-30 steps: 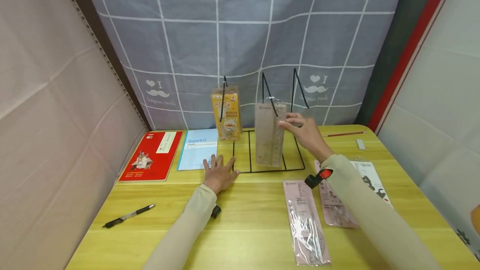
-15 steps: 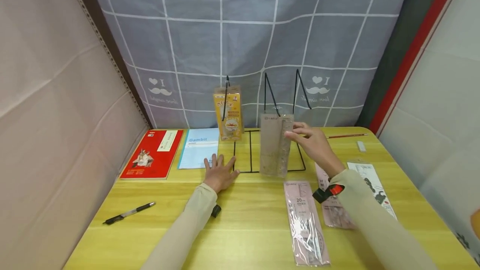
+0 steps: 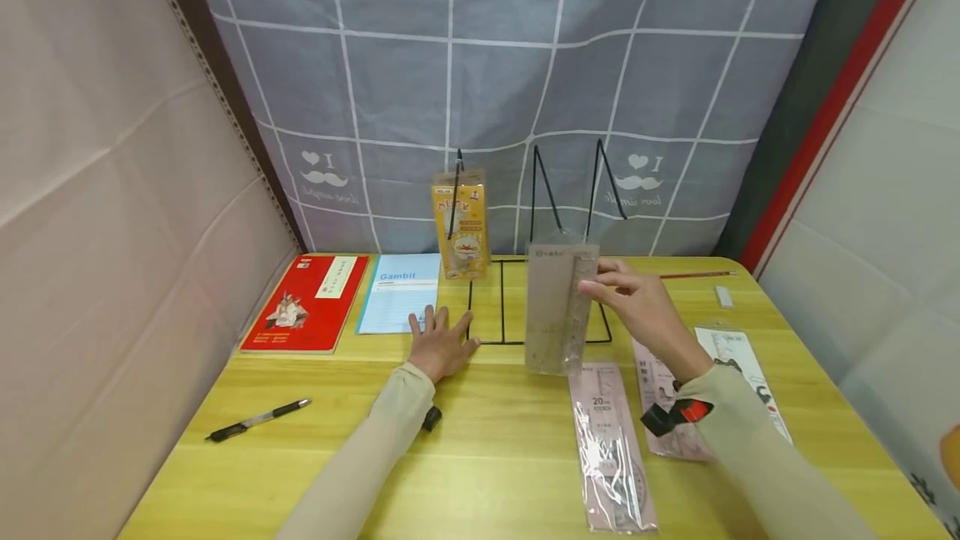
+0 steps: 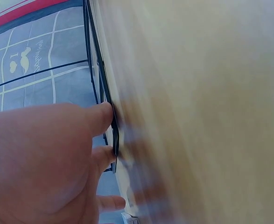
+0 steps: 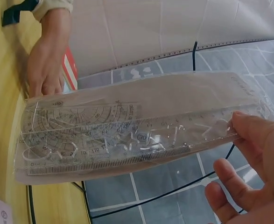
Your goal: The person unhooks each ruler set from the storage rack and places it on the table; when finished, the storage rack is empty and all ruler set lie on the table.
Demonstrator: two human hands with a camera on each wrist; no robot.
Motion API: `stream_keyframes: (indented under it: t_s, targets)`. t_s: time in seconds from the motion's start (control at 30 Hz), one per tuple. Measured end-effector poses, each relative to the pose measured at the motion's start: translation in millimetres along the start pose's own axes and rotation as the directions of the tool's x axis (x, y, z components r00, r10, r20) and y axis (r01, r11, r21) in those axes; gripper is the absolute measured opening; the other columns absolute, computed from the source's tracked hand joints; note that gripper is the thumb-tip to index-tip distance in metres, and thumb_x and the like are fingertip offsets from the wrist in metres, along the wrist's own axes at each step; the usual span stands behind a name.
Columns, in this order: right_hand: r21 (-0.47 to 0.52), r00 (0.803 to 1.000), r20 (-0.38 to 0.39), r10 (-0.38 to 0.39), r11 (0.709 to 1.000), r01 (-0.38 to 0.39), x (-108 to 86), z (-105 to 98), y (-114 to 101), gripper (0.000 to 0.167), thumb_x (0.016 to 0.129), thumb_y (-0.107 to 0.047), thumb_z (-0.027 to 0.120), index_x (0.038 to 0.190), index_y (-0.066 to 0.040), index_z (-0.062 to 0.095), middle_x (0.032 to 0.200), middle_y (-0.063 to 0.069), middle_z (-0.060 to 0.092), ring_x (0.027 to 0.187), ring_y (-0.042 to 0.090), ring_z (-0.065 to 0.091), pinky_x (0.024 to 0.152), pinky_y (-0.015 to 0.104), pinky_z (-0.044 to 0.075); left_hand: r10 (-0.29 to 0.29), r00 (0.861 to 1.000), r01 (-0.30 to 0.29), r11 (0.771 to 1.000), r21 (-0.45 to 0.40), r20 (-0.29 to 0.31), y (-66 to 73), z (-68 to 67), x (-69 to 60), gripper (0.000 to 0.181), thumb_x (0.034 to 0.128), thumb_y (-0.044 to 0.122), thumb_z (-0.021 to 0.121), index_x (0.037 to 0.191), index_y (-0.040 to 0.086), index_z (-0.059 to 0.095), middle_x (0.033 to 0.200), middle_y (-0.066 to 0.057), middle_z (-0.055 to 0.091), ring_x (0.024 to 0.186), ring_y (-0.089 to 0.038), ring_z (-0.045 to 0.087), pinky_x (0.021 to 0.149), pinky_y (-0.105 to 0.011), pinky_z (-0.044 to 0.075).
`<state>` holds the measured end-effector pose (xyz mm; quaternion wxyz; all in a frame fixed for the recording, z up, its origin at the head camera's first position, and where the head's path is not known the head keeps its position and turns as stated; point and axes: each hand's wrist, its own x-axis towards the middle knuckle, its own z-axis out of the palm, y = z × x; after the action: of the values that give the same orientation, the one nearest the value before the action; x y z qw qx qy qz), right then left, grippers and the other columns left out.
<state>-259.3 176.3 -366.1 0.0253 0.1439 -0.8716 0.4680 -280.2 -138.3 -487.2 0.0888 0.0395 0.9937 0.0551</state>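
My right hand (image 3: 637, 302) pinches the right edge of a clear-wrapped ruler set (image 3: 551, 307) with a pale backing card. Rulers and a protractor (image 5: 80, 116) show through its wrap in the right wrist view. It hangs upright in front of the black wire rack (image 3: 502, 307), its top just below the middle hook; whether the two touch I cannot tell. My left hand (image 3: 438, 350) lies with spread fingers at the rack's front left corner. In the left wrist view its thumb (image 4: 101, 116) and a finger touch the base wire.
Yellow boxed packs (image 3: 463, 232) hang on the left hook. Two pink ruler packs (image 3: 600, 415) and a white pack (image 3: 738, 357) lie at right, near an eraser (image 3: 723, 297) and pencil (image 3: 697, 275). A red book (image 3: 303, 307), blue notebook (image 3: 397, 298) and pen (image 3: 258, 420) lie left.
My right hand has brought the ruler set down and toward me, away from along the middle hook. My left hand has stayed at the rack's corner. The head view has shifted slightly.
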Motion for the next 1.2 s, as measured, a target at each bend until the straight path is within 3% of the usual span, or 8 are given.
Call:
stream_keyframes:
  t_s: [0.3,0.57,0.9,1.07,1.2]
  targets:
    - [-0.007,0.998,0.015,0.065,0.998,-0.065,-33.7,9.1,-8.9,0.053,0.097,-0.054,0.068,0.123,-0.009,0.077,0.158,0.01,0.051,0.155,0.035,0.036,0.122,0.062,0.033,0.007,1.0,-0.006,1.0,0.017,-0.011,-0.2,1.9,2.3,0.061,0.1095,0.056,0.036,0.165,0.032,0.028,0.171,-0.02,0.021,0.16,-0.048,0.01,0.125,-0.072,0.005]
    - [0.028,0.99,0.048,0.135,0.99,-0.136,-64.8,31.8,-12.7,0.044,0.097,-0.049,0.07,0.113,-0.009,0.08,0.16,0.014,0.049,0.155,0.039,0.034,0.123,0.062,0.031,0.008,1.0,-0.008,1.0,0.001,-0.013,-0.7,-0.8,2.4,0.061,0.1095,0.056,0.036,0.165,0.031,0.029,0.171,-0.021,0.02,0.16,-0.049,0.009,0.125,-0.073,0.004]
    - [0.071,0.979,0.1,0.177,0.98,-0.184,-79.1,57.2,-4.1,0.032,0.097,-0.043,0.071,0.101,-0.013,0.08,0.159,0.013,0.049,0.154,0.042,0.034,0.123,0.065,0.028,0.008,1.0,-0.008,1.0,-0.014,-0.007,-1.7,-0.7,0.7,0.061,0.1094,0.055,0.037,0.165,0.03,0.029,0.171,-0.021,0.02,0.16,-0.049,0.009,0.125,-0.073,0.003]
    - [-0.022,0.988,0.044,0.147,0.989,-0.146,-74.9,71.6,14.4,0.033,0.094,-0.047,0.074,0.099,-0.014,0.081,0.154,0.008,0.056,0.15,0.042,0.04,0.12,0.068,0.031,0.006,1.0,-0.006,1.0,-0.016,-0.004,-2.6,0.4,0.7,0.062,0.1094,0.055,0.038,0.165,0.03,0.029,0.171,-0.022,0.02,0.159,-0.05,0.009,0.125,-0.073,0.002]
    - [-0.139,0.995,-0.018,0.093,0.986,-0.095,-70.6,84.8,31.4,0.028,0.09,-0.042,0.079,0.096,-0.015,0.082,0.146,0.007,0.062,0.144,0.041,0.045,0.121,0.068,0.022,0.008,1.0,-0.008,1.0,-0.017,-0.008,-2.6,0.9,0.4,0.062,0.1093,0.055,0.038,0.165,0.03,0.029,0.171,-0.022,0.02,0.159,-0.05,0.008,0.124,-0.074,0.001]
